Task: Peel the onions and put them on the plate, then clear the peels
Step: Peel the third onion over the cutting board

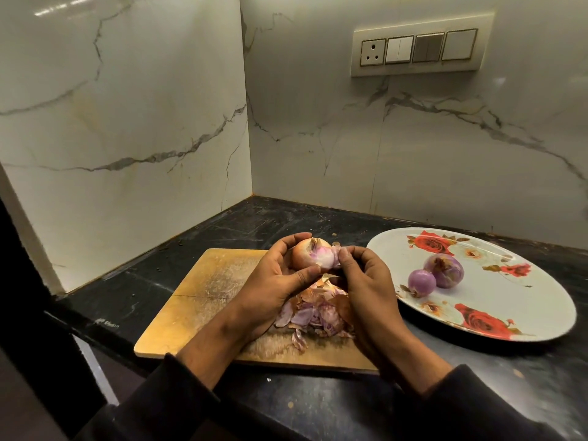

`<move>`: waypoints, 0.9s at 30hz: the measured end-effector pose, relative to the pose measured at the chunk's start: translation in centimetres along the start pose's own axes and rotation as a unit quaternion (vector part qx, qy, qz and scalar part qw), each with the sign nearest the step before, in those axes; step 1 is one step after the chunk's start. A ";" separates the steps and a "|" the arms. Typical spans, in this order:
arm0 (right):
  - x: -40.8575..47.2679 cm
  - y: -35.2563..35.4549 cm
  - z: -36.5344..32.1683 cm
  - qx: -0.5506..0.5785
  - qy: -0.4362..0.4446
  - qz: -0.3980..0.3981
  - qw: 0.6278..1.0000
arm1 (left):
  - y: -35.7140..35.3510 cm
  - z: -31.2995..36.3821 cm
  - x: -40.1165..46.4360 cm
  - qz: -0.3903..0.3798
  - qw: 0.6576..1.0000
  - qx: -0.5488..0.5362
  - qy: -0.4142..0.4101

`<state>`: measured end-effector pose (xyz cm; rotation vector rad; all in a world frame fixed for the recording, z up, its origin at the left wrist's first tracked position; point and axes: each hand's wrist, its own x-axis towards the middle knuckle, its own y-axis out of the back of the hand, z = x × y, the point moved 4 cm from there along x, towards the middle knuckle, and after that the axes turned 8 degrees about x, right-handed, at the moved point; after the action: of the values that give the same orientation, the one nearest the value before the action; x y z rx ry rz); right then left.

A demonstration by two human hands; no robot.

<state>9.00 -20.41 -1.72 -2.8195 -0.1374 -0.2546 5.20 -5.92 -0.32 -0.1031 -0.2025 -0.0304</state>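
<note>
Plate (515, 275), two peeled onions (436, 275) inside

Scuffed wood, dry skin, glossy glaze

Under the hands a wooden board (203, 297) looks matt and scratched; papery peels (313, 308) lie just below the left hand (273, 288); right of the right hand (370, 291), a smooth plate (515, 300) (rose-printed) shines on dark polished stone (254, 224).

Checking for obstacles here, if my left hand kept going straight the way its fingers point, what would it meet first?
The left hand already grips the half-peeled onion, so that is first. Beyond it probably the right hand, whose fingertips pinch the peel; depth is unclear.
</note>
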 end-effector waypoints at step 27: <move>-0.3 0.1 -0.5 -0.016 0.037 0.039 0.998 | -0.3 -0.1 -0.1 -0.014 0.998 -0.055 0.033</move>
<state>8.66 -20.68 -1.31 -2.8356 -0.0058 -0.3450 5.12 -6.26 -0.36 -0.2088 -0.1366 -0.0726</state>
